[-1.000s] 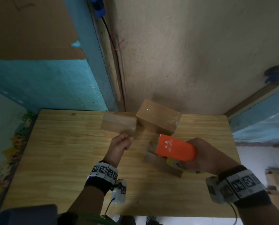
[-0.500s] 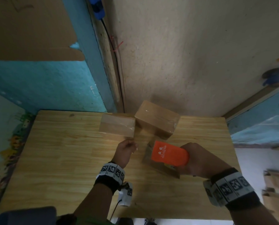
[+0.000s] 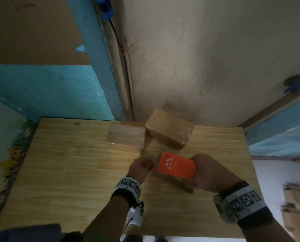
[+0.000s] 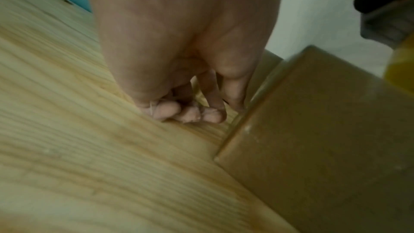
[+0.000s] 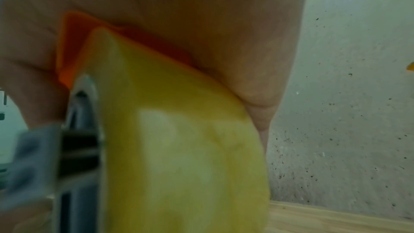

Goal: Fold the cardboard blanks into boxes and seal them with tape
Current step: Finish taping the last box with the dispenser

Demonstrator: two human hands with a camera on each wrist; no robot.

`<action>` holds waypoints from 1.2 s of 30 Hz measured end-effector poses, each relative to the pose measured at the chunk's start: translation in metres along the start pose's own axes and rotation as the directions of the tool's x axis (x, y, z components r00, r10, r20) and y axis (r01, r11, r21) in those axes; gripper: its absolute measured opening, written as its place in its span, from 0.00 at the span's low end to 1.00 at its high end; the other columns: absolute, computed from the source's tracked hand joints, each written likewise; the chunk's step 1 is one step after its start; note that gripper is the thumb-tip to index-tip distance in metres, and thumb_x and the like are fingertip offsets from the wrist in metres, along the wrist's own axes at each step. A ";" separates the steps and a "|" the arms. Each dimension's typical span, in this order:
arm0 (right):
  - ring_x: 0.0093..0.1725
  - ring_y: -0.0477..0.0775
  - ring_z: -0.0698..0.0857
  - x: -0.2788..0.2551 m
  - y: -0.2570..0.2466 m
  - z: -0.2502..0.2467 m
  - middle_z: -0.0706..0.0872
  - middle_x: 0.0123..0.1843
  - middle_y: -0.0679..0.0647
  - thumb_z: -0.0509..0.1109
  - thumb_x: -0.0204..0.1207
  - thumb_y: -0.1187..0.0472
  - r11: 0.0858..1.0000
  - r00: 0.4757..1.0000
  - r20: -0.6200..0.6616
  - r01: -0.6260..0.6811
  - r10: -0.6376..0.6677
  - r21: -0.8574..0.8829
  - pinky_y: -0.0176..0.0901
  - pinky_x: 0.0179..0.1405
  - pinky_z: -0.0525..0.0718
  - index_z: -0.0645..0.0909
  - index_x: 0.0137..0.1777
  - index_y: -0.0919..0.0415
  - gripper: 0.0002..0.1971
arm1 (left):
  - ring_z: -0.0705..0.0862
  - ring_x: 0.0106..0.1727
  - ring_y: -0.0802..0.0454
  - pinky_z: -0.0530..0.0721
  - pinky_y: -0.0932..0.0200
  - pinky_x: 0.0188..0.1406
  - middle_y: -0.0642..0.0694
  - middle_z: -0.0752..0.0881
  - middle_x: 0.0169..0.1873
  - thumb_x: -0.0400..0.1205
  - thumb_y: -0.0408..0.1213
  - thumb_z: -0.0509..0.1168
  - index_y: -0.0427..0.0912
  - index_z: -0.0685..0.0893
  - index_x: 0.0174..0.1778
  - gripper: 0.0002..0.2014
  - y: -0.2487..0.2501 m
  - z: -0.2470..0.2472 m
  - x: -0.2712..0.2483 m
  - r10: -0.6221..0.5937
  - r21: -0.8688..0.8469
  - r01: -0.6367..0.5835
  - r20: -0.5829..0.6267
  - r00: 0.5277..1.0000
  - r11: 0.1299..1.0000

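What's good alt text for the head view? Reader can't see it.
Seen from above, a person's right hand holds an orange tape dispenser over a cardboard box on a wooden table, while the left hand, fingers curled, sits just left of that box. Two taped boxes, one beside the other, stand at the table's far edge by the wall.

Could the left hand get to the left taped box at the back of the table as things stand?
Probably yes. The left hand sits just in front of the left box, with only bare table between them. Its fingers are curled, seemingly pinching tape, so it is not clearly free.
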State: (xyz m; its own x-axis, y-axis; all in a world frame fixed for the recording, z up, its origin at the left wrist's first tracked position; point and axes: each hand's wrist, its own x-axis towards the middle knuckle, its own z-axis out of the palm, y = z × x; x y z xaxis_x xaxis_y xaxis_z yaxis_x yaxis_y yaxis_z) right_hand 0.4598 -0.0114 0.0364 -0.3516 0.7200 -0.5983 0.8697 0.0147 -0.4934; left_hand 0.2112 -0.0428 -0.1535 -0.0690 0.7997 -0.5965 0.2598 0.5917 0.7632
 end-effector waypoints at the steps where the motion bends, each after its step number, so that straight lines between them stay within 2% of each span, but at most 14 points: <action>1: 0.31 0.42 0.90 0.001 0.000 0.001 0.92 0.36 0.48 0.87 0.58 0.43 1.000 1.000 -0.002 -0.003 0.003 -0.009 0.38 0.31 0.88 0.87 0.43 0.49 0.18 | 0.91 0.50 0.53 0.89 0.45 0.59 0.58 0.94 0.42 0.69 0.59 0.68 0.57 0.94 0.43 0.15 0.011 -0.001 -0.008 0.001 0.019 -0.001 -0.009 1.000 1.000; 4: 0.34 0.44 0.91 0.004 -0.002 0.002 0.91 0.37 0.47 0.86 0.57 0.41 0.999 1.000 -0.013 -0.010 0.009 -0.040 0.42 0.37 0.92 0.86 0.43 0.49 0.19 | 0.89 0.55 0.47 0.88 0.45 0.63 0.52 0.90 0.53 0.78 0.47 0.73 0.49 0.90 0.54 0.11 0.022 0.003 -0.013 0.001 0.092 0.005 -0.064 0.998 0.996; 5: 0.35 0.45 0.91 0.005 -0.004 0.002 0.91 0.38 0.47 0.86 0.58 0.40 0.999 1.000 -0.013 -0.011 0.010 -0.051 0.45 0.39 0.93 0.86 0.44 0.48 0.20 | 0.86 0.57 0.44 0.87 0.45 0.63 0.49 0.84 0.58 0.79 0.40 0.75 0.47 0.87 0.56 0.11 0.023 0.005 -0.013 0.012 0.112 -0.001 -0.102 0.995 0.994; 7: 0.36 0.45 0.91 0.007 -0.008 0.002 0.91 0.39 0.47 0.86 0.57 0.40 0.998 1.000 -0.010 -0.015 0.014 -0.059 0.48 0.43 0.94 0.85 0.45 0.48 0.21 | 0.81 0.58 0.46 0.86 0.50 0.63 0.51 0.74 0.60 0.74 0.34 0.79 0.52 0.82 0.53 0.16 0.027 0.003 -0.015 0.107 0.159 -0.085 -0.135 0.985 0.984; 10: 0.37 0.44 0.90 0.008 -0.012 0.002 0.90 0.39 0.46 0.78 0.48 0.32 0.997 1.000 -0.013 -0.020 0.019 -0.073 0.50 0.44 0.94 0.83 0.44 0.47 0.28 | 0.81 0.61 0.54 0.85 0.55 0.61 0.60 0.75 0.59 0.75 0.30 0.77 0.60 0.79 0.55 0.22 0.041 -0.007 -0.028 0.397 0.314 -0.389 0.041 0.917 0.866; 12: 0.39 0.43 0.89 0.008 -0.012 0.003 0.89 0.42 0.45 0.74 0.44 0.28 0.997 1.000 -0.013 -0.018 0.017 -0.075 0.49 0.46 0.93 0.82 0.47 0.45 0.32 | 0.78 0.67 0.61 0.83 0.53 0.67 0.62 0.75 0.64 0.76 0.25 0.74 0.63 0.74 0.69 0.33 0.054 -0.014 -0.042 0.430 0.332 -0.477 0.210 0.878 0.814; 13: 0.40 0.43 0.89 0.008 -0.012 0.003 0.89 0.43 0.44 0.74 0.44 0.27 0.997 1.000 -0.012 -0.018 0.017 -0.072 0.49 0.47 0.93 0.82 0.48 0.45 0.33 | 0.76 0.70 0.60 0.82 0.51 0.70 0.61 0.74 0.66 0.74 0.23 0.73 0.66 0.68 0.77 0.42 0.059 -0.017 -0.050 0.404 0.347 -0.480 0.270 0.874 0.806; 15: 0.39 0.44 0.90 0.008 -0.011 0.003 0.90 0.42 0.45 0.77 0.47 0.29 0.997 1.000 -0.012 -0.015 0.014 -0.069 0.50 0.47 0.94 0.83 0.48 0.46 0.31 | 0.72 0.74 0.54 0.78 0.46 0.74 0.56 0.71 0.68 0.73 0.27 0.76 0.73 0.47 0.86 0.59 0.064 -0.016 -0.062 0.286 0.429 -0.427 0.355 0.890 0.796; 17: 0.37 0.44 0.90 0.008 -0.010 0.003 0.90 0.40 0.45 0.78 0.49 0.30 0.998 1.000 -0.012 -0.015 0.014 -0.069 0.50 0.46 0.94 0.84 0.45 0.47 0.29 | 0.69 0.75 0.50 0.76 0.46 0.76 0.55 0.67 0.70 0.70 0.39 0.83 0.73 0.38 0.86 0.65 0.064 -0.012 -0.063 0.233 0.540 -0.429 0.393 0.889 0.725; 20: 0.37 0.43 0.89 0.007 -0.009 0.004 0.90 0.39 0.45 0.79 0.49 0.31 0.998 1.000 -0.007 -0.018 0.018 -0.062 0.47 0.44 0.93 0.83 0.44 0.46 0.27 | 0.63 0.76 0.54 0.65 0.54 0.80 0.57 0.59 0.79 0.68 0.51 0.84 0.62 0.40 0.89 0.66 0.064 0.000 -0.055 0.326 0.679 -0.521 0.406 0.854 0.518; 23: 0.36 0.43 0.89 0.005 -0.012 0.002 0.90 0.39 0.45 0.82 0.53 0.33 0.998 1.000 0.003 -0.012 0.013 -0.059 0.42 0.41 0.92 0.84 0.44 0.46 0.25 | 0.65 0.80 0.47 0.69 0.47 0.80 0.49 0.60 0.84 0.69 0.58 0.81 0.59 0.45 0.86 0.60 0.057 0.017 -0.045 0.435 0.789 -0.538 0.390 0.812 0.296; 27: 0.32 0.47 0.92 0.002 -0.009 -0.002 0.92 0.41 0.49 0.82 0.53 0.34 0.999 0.999 0.011 -0.047 0.047 0.004 0.44 0.35 0.93 0.83 0.51 0.46 0.28 | 0.67 0.78 0.41 0.71 0.44 0.75 0.44 0.67 0.82 0.80 0.58 0.70 0.52 0.62 0.85 0.39 0.054 0.022 -0.040 0.381 0.890 -0.440 0.368 0.848 0.121; 31: 0.34 0.49 0.94 -0.002 -0.003 -0.002 0.92 0.45 0.48 0.85 0.58 0.38 0.998 0.998 0.031 -0.060 0.060 -0.003 0.49 0.35 0.96 0.81 0.55 0.44 0.28 | 0.67 0.80 0.42 0.68 0.42 0.78 0.43 0.61 0.85 0.81 0.56 0.71 0.49 0.56 0.88 0.43 0.060 0.021 -0.045 0.365 0.898 -0.427 0.364 0.857 0.106; 36: 0.31 0.47 0.93 -0.015 0.013 -0.016 0.92 0.40 0.49 0.85 0.60 0.37 0.994 0.995 0.030 -0.096 0.098 -0.049 0.45 0.36 0.94 0.82 0.53 0.46 0.25 | 0.75 0.73 0.43 0.75 0.42 0.71 0.44 0.61 0.81 0.74 0.55 0.79 0.47 0.34 0.90 0.65 0.065 0.023 -0.048 0.409 0.908 -0.397 0.314 0.857 0.135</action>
State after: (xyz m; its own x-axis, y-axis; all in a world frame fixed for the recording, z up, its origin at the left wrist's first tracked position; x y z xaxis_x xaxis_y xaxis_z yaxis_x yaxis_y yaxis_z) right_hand 0.4817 -0.0109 0.0490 -0.2750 0.6972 -0.6620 0.9154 -0.0206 -0.4020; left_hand 0.2541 -0.0452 -0.0805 0.3491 0.8951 -0.2775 0.9370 -0.3302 0.1138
